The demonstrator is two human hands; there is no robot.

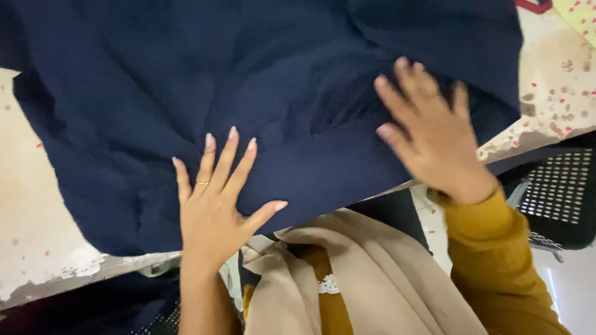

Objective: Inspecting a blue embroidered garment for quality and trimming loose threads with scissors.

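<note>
A dark navy woven cloth (186, 93) covers the pale, stained surface (37, 248), hanging over its near edge. The left hand (214, 208) lies flat, fingers spread, pinning it; the right hand (431, 139), grip open and blurred, smooths it flat.

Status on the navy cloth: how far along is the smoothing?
Done: the navy fabric is spread over the table.
In hand: left hand is pressed flat near its front edge; right hand, blurred, lies on the cloth.
Left: folds and creases around both hands, front edge hanging over the table rim.
</note>
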